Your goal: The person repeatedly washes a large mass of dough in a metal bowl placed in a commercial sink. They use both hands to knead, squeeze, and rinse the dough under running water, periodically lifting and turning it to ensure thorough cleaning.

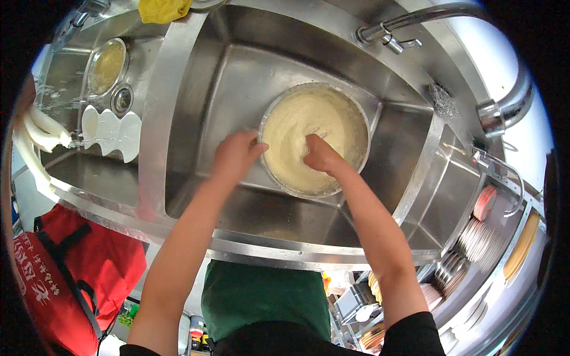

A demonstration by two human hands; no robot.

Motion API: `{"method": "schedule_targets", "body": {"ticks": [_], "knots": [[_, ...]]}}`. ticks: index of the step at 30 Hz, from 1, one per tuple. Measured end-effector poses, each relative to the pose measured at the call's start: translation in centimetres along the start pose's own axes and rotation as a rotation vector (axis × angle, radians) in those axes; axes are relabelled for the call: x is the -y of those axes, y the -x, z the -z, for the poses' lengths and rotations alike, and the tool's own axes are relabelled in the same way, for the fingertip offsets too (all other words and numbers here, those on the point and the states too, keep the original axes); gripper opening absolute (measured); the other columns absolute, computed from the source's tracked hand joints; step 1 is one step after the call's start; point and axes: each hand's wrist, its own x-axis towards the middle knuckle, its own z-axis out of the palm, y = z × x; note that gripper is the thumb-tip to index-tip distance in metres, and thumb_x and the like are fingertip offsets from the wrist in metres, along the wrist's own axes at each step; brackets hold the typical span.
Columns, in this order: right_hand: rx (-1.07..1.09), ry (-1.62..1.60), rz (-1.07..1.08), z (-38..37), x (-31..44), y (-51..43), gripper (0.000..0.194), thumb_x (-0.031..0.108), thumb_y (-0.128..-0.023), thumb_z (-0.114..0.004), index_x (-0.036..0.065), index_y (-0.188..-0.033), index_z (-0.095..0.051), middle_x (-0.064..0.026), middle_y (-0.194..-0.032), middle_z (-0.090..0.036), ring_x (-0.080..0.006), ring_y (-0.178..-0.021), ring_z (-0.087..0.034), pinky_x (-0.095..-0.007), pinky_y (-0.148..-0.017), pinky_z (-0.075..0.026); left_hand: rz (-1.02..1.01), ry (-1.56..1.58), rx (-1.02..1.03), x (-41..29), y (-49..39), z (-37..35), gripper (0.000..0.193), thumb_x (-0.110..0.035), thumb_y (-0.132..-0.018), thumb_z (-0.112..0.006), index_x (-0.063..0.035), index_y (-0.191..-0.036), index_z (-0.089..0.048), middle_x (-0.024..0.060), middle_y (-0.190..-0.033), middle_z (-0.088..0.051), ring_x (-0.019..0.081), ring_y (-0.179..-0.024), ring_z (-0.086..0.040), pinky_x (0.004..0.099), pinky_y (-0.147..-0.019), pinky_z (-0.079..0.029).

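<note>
A large round metal bowl (368, 153) stands in the middle basin of a stainless steel sink (240, 80). Pale yellow batter or a similar thick mixture (289, 115) fills much of it. My left hand (238, 153) grips the bowl's left rim, with the thumb over the edge. Inside the bowl, my right hand (321, 155) is closed on a metal utensil (317, 133); only short thin metal parts show above the mixture, so its kind cannot be told.
Metal faucets (383, 35) line the far edge. In the left basin are a round container (107, 66) and a white scalloped piece (111, 131), beside a person's white-gloved hand (42, 129). A red bag (98, 262) lies lower left; stacked plates (481, 244) stand right.
</note>
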Motion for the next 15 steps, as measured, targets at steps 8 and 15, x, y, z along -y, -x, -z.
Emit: {"method": "schedule_targets", "body": {"ticks": [8,15], "knots": [[0.093,0.084,0.152,0.7,-2.3,-1.7,0.038,0.007,-0.073,-0.080,-0.005,-0.107,-0.067,-0.0294,-0.109,-0.072,-0.0464,-0.102,-0.072,-0.0507,-0.086,-0.059,-0.007,0.002,0.007,-1.5,-0.1,-0.1,0.030,-0.029,-0.095,-0.078,-0.0039,-0.112,-0.074,0.0151,-0.086,-0.074,0.0319,-0.077,-0.069,0.0438,-0.074,-0.054],[0.170,0.316,0.170,1.8,1.3,-4.5,0.033,0.006,-0.076,-0.076,-0.005,-0.106,-0.069,-0.0272,-0.105,-0.074,-0.0441,-0.100,-0.072,-0.0502,-0.091,-0.057,-0.050,-0.018,-0.035,-1.2,-0.1,-0.2,0.030,-0.029,-0.096,-0.077,-0.0028,-0.107,-0.072,0.0171,-0.085,-0.072,0.0334,-0.077,-0.069,0.0476,-0.073,-0.053]]}}
